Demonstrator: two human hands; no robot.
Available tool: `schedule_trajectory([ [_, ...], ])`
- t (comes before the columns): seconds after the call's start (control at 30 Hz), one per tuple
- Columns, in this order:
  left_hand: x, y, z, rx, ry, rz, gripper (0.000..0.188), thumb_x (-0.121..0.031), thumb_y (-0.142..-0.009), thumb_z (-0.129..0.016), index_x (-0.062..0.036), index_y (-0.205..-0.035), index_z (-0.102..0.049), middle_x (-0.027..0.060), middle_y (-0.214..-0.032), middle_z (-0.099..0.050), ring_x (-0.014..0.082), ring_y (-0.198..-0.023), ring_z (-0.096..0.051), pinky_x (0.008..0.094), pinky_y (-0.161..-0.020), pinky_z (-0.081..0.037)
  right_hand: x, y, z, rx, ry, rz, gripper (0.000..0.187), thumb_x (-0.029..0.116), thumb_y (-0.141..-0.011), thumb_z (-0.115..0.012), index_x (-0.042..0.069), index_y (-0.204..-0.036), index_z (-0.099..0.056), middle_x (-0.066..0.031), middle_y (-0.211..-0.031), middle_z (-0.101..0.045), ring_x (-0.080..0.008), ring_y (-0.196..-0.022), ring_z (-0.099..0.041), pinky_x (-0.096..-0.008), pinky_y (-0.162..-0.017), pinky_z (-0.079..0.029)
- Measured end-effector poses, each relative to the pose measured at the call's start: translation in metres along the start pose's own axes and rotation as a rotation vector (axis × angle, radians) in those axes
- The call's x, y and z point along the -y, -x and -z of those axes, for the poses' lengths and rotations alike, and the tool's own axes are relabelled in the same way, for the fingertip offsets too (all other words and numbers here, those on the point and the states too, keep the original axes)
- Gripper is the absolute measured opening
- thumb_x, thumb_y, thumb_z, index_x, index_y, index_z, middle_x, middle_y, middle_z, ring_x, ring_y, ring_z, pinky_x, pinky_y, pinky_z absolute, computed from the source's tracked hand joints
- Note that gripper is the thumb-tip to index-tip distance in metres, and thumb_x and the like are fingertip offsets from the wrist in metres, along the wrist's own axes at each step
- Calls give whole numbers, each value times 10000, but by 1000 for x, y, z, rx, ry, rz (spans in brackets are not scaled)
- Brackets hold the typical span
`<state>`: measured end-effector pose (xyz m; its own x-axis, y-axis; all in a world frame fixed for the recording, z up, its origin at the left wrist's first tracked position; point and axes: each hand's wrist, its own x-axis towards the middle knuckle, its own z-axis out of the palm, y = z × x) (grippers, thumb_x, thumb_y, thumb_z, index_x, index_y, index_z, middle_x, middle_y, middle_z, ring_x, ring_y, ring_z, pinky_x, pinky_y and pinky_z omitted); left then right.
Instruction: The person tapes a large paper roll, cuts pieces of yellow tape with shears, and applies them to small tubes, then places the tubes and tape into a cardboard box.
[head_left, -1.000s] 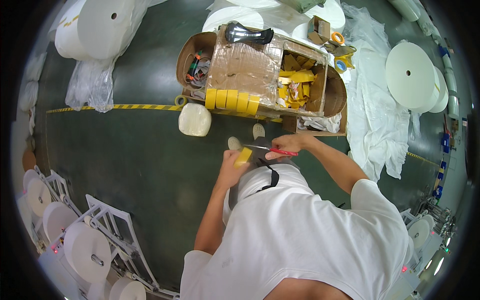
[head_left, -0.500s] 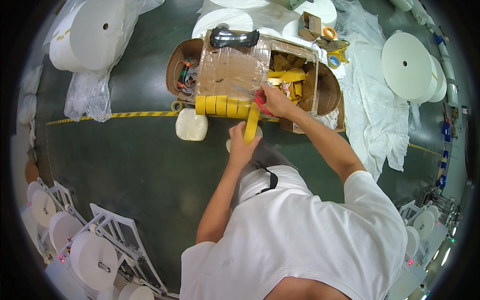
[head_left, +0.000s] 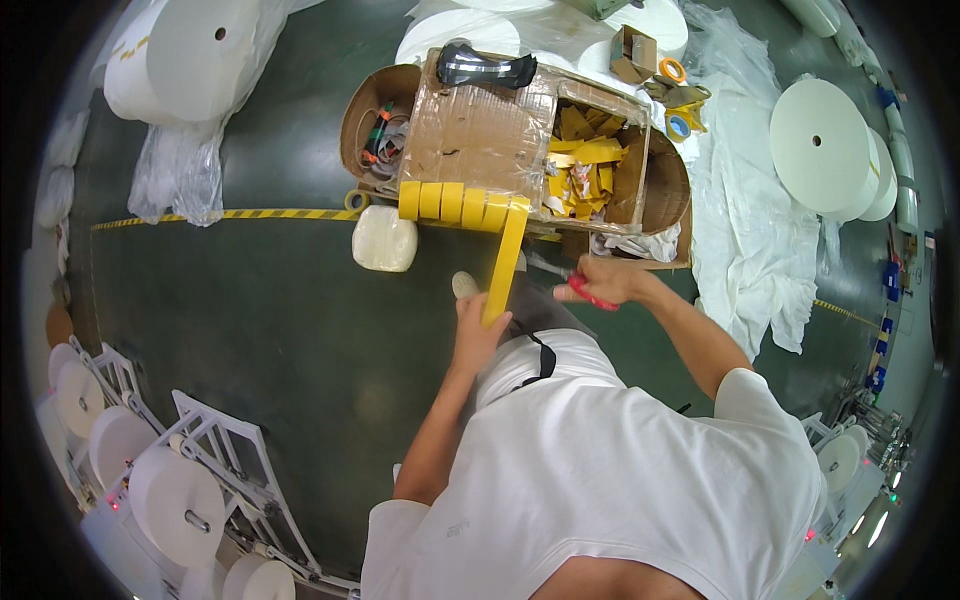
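Two hands: both are engaged on one yellow strip, seen from above the person's white-shirted shoulders.
Left hand: it is closed on the lower end of the yellow tape strip, pinched between fingers and thumb, and the strip is held taut.
Right hand: it is wrapped round red-handled scissors, whose blades point toward the strip; whether the blades are parted cannot be told.
Tape strip: it runs upward from the left hand to the front edge of the cardboard box, where it joins a row of yellow tabs hung side by side.
Step in hand, as judged: a length of tape is being measured off for cutting.
Done well: tension should be kept by the left hand, the cut made square across, and the fingers kept clear below the blades.
Beside the box: a white wrapped block lies on the dark floor.
On the box: a black tape dispenser rests at the far edge.
Farther off: large white paper rolls stand around.
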<state>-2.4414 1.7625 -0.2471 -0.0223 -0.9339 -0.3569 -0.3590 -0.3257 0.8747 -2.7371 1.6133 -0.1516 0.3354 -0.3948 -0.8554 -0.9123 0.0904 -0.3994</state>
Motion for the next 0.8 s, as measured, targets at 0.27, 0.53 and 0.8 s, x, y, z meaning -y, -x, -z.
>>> schedule_trajectory([
  [0.27, 13, 5, 4, -1, -12, -46, 455, -217, -969, -846, -19, -1346, -687, 218, -1336, -593, 413, -1246, -622, 461, -1084, -524, 37, -51, -45, 43, 129, 144, 1096, 1019, -812, -618, -41, -1066, -730, -249, -1022, -777, -407, -1006, -761, -497, -850, -595],
  [0.53, 20, 16, 25, 147, -48, -105, 498, -196, -950, -880, -7, -1368, -685, 173, -1360, -590, 347, -1242, -635, 419, -1062, -546, 13, -4, -49, 88, -52, 178, 757, 745, -897, -825, 22, -1066, -678, -134, -1027, -780, -232, -984, -754, -375, -806, -584],
  [0.8, -36, -22, -15, 79, -29, -329, 552, -190, -951, -887, -19, -1416, -643, 169, -1364, -563, 325, -1229, -634, 405, -1042, -553, 20, -47, -47, -399, -511, 453, 586, 327, -820, -1006, 7, -1115, -613, -144, -1018, -750, -253, -925, -715, -407, -828, -576],
])
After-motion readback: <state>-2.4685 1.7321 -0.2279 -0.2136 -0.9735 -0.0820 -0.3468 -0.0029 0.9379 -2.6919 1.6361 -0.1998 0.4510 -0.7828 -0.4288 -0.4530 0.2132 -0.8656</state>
